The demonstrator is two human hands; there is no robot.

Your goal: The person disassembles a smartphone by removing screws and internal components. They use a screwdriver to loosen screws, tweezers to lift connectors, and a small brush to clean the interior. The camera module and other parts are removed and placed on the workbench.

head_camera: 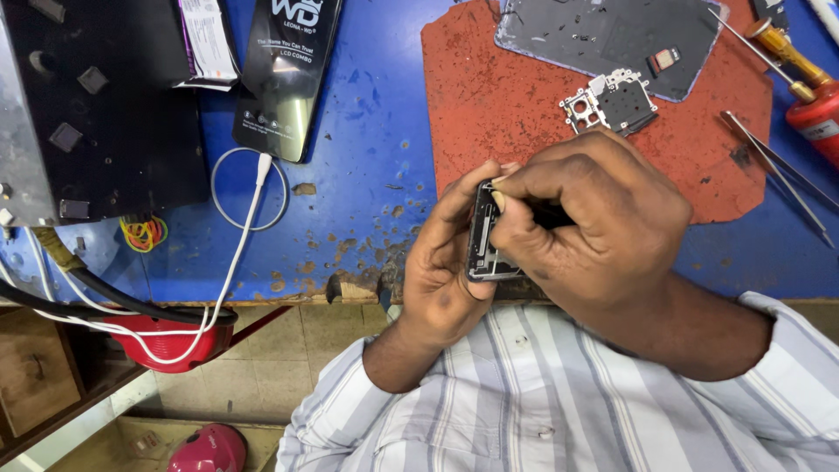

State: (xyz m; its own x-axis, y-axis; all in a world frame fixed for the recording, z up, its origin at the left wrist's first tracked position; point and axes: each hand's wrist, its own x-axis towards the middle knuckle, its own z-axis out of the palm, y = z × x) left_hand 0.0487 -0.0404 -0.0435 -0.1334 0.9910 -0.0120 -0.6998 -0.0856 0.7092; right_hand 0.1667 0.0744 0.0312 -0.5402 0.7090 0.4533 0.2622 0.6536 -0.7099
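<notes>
- Phone frame (483, 249): we held it upright between both hands, just above the bench edge.
- Left hand (441, 280): fingers clenched round the frame's left side.
- Right hand (594, 227): fingertips (500, 199) pinched at the frame's top edge.
- Metal bracket (609, 102): we left it on the red mat (489, 96), beyond our right knuckles.

Black glossy flat package (287, 74) upper left on blue table; white-labelled package (207, 42) beside it.

Right hand (594, 218) hides most of the phone frame (483, 249).
</notes>
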